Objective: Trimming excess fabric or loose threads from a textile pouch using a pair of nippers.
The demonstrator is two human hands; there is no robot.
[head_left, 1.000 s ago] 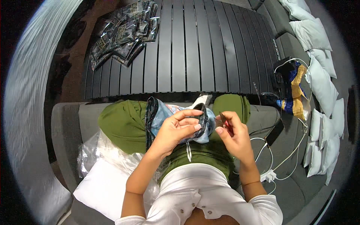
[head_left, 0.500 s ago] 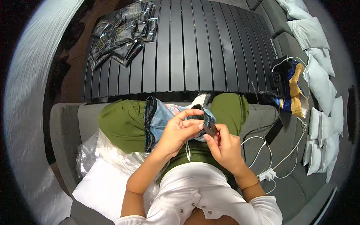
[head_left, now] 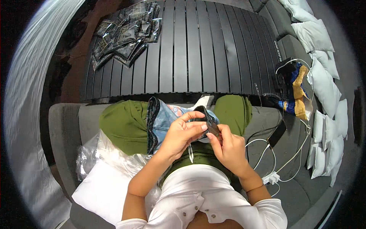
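Across my lap lies a denim-blue fabric piece (head_left: 162, 120) with a dark, wavy trim along its left side and a pale, pinkish printed patch. My left hand (head_left: 182, 133) pinches the dark edge at its right end between thumb and fingers. Close beside it, my right hand (head_left: 228, 147) grips the same dark edge, thumb and index finger pressed together on a brownish-black strip (head_left: 213, 129). A thin white cord (head_left: 191, 154) hangs below the left hand. What lies beneath the fingertips is hidden.
A black slatted table (head_left: 192, 49) stands in front, bearing dark items in clear packets (head_left: 127, 32). White pillows (head_left: 324, 82) line the right side. A phone (head_left: 277, 134), cables and a white plug adapter (head_left: 271, 178) rest on the seat. At left lie clear plastic and a white cushion (head_left: 101, 191).
Both hands keep their hold on the dark edge. The right thumb and fingers have shifted slightly upward along it; the rest looks almost the same.
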